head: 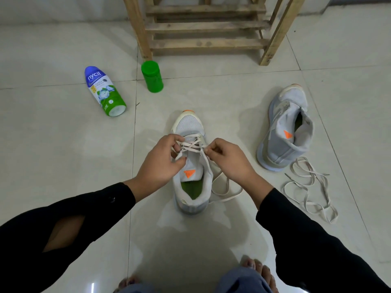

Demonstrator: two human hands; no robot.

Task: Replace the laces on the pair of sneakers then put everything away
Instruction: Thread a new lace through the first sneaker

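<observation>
The pale grey mesh sneaker [189, 123] stands on the tiled floor [63, 155] directly in front of you, toe pointing far. Your left hand [160, 163] pinches the cream flat lace [190, 145] at the left eyelets; your right hand [230, 159] pinches the same lace at the right eyelets. The far crossings appear threaded; the near eyelets look unthreaded. Hold the lace flat and draw both ends to equal tension before each crossing. Its free tail loops right of the heel; do not tangle it with the loose cream lace [306, 191] beside the second grey sneaker [285, 132] at right. Open floor lies left; the wooden slatted rack [203, 28] stands far.
</observation>
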